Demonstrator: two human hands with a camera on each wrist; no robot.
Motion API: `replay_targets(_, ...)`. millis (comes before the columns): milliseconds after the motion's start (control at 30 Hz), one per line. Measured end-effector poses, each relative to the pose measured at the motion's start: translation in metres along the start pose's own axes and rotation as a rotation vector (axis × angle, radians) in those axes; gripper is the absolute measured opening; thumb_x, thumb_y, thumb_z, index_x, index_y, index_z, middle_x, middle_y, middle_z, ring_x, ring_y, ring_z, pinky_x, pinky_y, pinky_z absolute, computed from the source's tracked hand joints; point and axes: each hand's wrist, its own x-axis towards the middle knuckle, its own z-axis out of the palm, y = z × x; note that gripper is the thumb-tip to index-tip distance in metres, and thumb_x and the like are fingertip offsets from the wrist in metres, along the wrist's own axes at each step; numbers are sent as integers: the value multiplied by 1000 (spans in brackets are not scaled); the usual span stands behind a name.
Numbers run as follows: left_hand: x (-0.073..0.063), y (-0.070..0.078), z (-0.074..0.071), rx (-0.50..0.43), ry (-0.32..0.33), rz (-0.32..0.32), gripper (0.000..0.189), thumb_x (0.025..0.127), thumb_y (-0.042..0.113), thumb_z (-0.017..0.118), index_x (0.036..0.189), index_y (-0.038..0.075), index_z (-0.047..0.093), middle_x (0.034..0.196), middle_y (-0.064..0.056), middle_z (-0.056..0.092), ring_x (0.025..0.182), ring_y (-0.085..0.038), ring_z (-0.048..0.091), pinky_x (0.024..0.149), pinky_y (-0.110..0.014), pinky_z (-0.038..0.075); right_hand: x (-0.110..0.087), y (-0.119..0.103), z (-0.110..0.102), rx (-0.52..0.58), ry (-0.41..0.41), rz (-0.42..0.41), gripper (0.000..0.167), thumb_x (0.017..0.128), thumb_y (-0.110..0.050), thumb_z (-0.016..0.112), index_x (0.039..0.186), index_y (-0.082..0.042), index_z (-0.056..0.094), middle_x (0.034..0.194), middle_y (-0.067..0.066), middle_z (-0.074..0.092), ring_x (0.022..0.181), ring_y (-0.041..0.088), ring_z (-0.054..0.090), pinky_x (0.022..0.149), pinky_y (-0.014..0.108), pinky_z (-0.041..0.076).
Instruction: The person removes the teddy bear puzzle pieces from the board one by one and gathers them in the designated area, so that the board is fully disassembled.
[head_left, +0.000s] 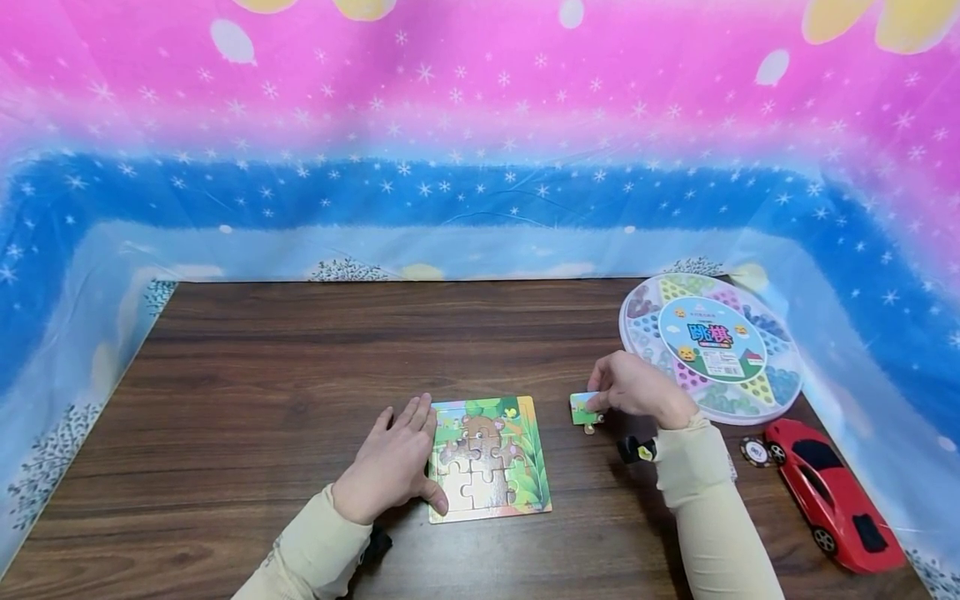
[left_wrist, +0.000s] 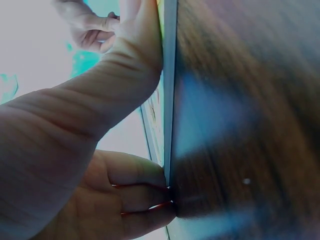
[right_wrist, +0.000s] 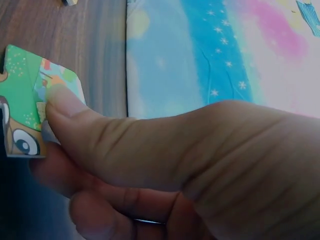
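A jigsaw puzzle [head_left: 536, 450] with a brown bear among green plants lies flat on the table. My left hand [head_left: 393, 458] rests along its left side, fingers extended towards the upper left corner and thumb at the lower left. Up close in the left wrist view, fingertips of the left hand [left_wrist: 135, 195] meet the thin board edge [left_wrist: 170, 100]. To the right of the puzzle, my right hand [head_left: 633, 385] pinches a jigsaw piece [head_left: 582, 408] between thumb and fingers. Green printing and a cartoon eye show on that piece [right_wrist: 22, 70] in the right wrist view.
A round, clear-lidded Chinese checkers set [head_left: 712, 337] lies at the back right, just beyond the right hand. Beside the right forearm are a chip-like disc [head_left: 754, 451] and a red toy car [head_left: 836, 496]. A patterned cloth [head_left: 480, 196] borders the wooden table [head_left: 300, 358].
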Motion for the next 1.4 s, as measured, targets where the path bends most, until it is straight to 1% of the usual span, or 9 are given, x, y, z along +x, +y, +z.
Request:
replay_targets(133, 0, 0, 0, -1, 2, 0, 126, 47, 61, 83, 141, -11, 41, 152, -27, 31, 140, -37, 31, 108, -59, 27, 2, -3, 3, -39, 1, 8, 15, 81, -18, 79, 77, -11, 66, 71, -2, 63, 63, 15, 52, 58, 29, 44)
replay_targets(367, 0, 0, 0, 11, 23, 10, 125, 47, 61, 83, 140, -12, 42, 151, -27, 32, 139, -37, 33, 108, -59, 28, 4, -7, 9, -55, 2, -3, 15, 81, -18, 79, 77, -12, 66, 68, -2, 61, 61, 14, 50, 57, 29, 43)
replay_targets(567, -1, 1, -1, -2, 6, 3, 125, 48, 61, 83, 141, -11, 42, 151, -27, 31, 140, -37, 31, 108, -59, 27, 6, -12, 14, -78, 2, -8, 15, 81, -18, 79, 79, -11, 66, 70, -2, 61, 61, 15, 51, 57, 30, 45)
replay_targets(667, -1, 1, -1, 1, 9, 6, 124, 48, 61, 83, 141, -11, 42, 151, -27, 32, 140, -37, 31, 108, -59, 28, 7, -14, 17, -85, 3, -6, 15, 81, -18, 79, 79, -12, 66, 70, -2, 61, 61, 14, 52, 57, 29, 45)
replay_targets(1033, 0, 0, 0, 5, 26, 13, 124, 47, 60, 84, 140, -12, 43, 150, -28, 33, 139, -38, 33, 107, -59, 29, 8, -14, 18, -92, -1, 1, 15, 83, -17, 78, 81, -11, 65, 71, -1, 61, 61, 15, 52, 57, 30, 44)
replay_targets(1400, 0, 1, 0, 13, 26, 10, 125, 46, 60, 83, 140, -12, 43, 150, -28, 33, 139, -37, 34, 107, -59, 29, 9, -16, 19, -121, 22, -1, 15, 84, -19, 77, 79, -12, 64, 69, -3, 60, 59, 14, 51, 55, 29, 43)
